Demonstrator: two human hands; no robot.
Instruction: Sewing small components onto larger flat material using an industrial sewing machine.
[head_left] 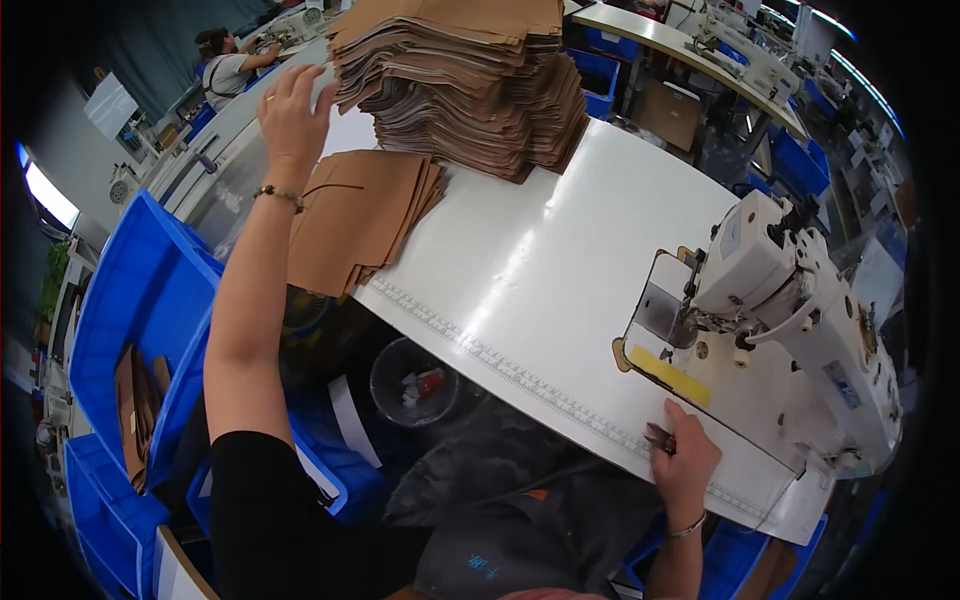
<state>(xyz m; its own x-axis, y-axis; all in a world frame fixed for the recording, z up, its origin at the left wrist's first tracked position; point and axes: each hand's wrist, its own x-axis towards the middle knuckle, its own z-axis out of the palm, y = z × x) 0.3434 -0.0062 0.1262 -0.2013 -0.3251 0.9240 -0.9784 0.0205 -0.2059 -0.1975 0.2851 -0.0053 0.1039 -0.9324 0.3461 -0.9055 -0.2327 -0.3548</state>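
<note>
My left hand point(292, 118) is raised at the left side of a tall, uneven stack of brown flat pieces point(470, 100), its fingers stretched out and the thumb close to the stack's edge. Whether it touches the stack I cannot tell. Below that wrist, a lower pile of brown pieces point(350, 215) lies at the table's left end, with a thin dark strip on top. Near the front edge, my right hand point(688, 458) is closed around small dark thread snips point(659, 438). Just beyond it is a yellow strip point(670, 375) beside the needle area of a white sewing machine point(775, 270).
A printed ruler runs along the front edge of the white table point(520, 270). Blue bins point(145, 290) stand at the left, one holding brown pieces. Below the edge hangs a clear tub point(415, 380) with scraps. Another person point(228, 68) works at a machine far left.
</note>
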